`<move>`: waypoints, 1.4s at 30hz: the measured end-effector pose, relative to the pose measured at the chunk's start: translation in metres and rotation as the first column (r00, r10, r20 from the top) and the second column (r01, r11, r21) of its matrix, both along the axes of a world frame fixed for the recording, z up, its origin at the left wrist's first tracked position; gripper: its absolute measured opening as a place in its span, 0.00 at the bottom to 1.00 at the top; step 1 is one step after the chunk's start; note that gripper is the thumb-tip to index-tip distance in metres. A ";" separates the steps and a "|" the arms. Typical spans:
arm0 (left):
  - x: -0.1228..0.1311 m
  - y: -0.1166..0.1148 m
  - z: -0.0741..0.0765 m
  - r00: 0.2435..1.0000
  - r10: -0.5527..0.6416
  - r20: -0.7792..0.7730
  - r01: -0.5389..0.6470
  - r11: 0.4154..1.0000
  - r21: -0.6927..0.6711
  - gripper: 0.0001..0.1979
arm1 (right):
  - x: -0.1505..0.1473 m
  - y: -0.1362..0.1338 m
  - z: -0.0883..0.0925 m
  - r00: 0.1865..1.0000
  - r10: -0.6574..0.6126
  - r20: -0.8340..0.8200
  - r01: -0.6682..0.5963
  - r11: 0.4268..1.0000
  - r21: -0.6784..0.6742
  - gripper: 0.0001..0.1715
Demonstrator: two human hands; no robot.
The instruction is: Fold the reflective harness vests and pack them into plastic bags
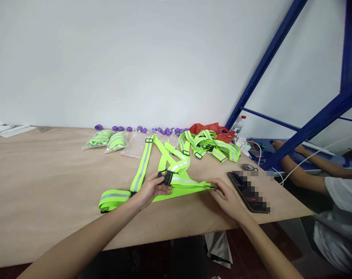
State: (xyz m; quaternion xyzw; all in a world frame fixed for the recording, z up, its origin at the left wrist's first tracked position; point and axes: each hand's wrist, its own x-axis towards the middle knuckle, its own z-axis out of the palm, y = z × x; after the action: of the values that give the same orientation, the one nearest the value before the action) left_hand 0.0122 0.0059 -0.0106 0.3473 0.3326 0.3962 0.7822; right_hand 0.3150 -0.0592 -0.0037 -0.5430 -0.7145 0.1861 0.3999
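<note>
A neon-yellow reflective vest [143,166] made of straps with grey stripes lies partly spread on the table in front of me. My left hand [152,190] grips its black buckle [165,177], with the thumb on top. My right hand [226,195] pinches the folded end of the waist strap [193,186], which stretches between both hands just above the tabletop. To the left, another part of the strap is rolled into a flat coil [114,199]. Black slider buckles sit on the shoulder straps.
Behind lie a loose pile of similar straps [207,145], two bagged vests [117,141], clear plastic bags [133,143], purple caps [129,129] and a red bag [213,130]. A phone [248,192] rests right of my hand. Beyond blue metal posts [268,62], another person's arms [297,170] show.
</note>
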 end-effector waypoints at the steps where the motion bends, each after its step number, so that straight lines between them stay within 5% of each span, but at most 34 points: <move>1: -0.002 -0.001 0.000 1.000 -0.006 -0.001 0.006 1.000 0.016 0.17 | -0.001 -0.001 0.001 0.996 0.032 0.080 -0.033 0.999 0.012 0.14; 4: -0.005 -0.005 -0.001 0.999 -0.046 0.000 0.046 0.995 0.087 0.21 | -0.005 -0.002 -0.003 0.981 0.043 0.190 -0.054 0.997 0.052 0.12; 8: -0.005 -0.006 -0.003 0.998 -0.063 -0.030 0.066 0.989 0.131 0.26 | 0.000 0.004 -0.014 0.997 0.005 0.081 -0.011 0.998 0.069 0.12; 14: -0.002 -0.005 -0.003 0.993 -0.065 -0.100 0.080 0.985 0.155 0.26 | 0.018 0.006 -0.005 0.968 -0.053 -0.246 -0.013 0.966 -0.260 0.22; 17: -0.001 -0.006 -0.001 0.995 -0.062 -0.079 0.074 0.985 0.158 0.24 | 0.016 0.003 0.014 0.982 0.022 -0.190 -0.081 0.947 -0.310 0.23; 21: 0.000 -0.006 -0.001 0.995 -0.061 -0.082 0.073 0.985 0.154 0.21 | 0.003 -0.001 0.033 0.987 0.035 0.156 0.000 0.977 -0.215 0.18; 24: 0.000 -0.005 -0.002 0.993 -0.048 -0.112 0.062 0.989 0.131 0.19 | -0.001 -0.003 0.032 0.941 -0.006 0.337 0.053 0.990 -0.130 0.15; 31: 0.000 -0.004 -0.002 0.993 -0.039 -0.110 0.051 0.993 0.107 0.17 | 0.010 -0.007 0.001 0.910 -0.076 0.407 0.045 0.995 0.084 0.28; 42: 0.000 -0.003 0.000 0.994 -0.060 -0.096 0.069 0.994 0.085 0.16 | 0.016 0.003 -0.011 0.860 -0.075 0.505 -0.126 0.928 0.351 0.39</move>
State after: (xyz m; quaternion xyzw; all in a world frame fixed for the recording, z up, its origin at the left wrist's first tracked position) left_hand 0.0122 0.0029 -0.0108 0.4102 0.3396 0.3683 0.7621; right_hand 0.3306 -0.0564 -0.0151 -0.4771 -0.8239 -0.0976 0.2898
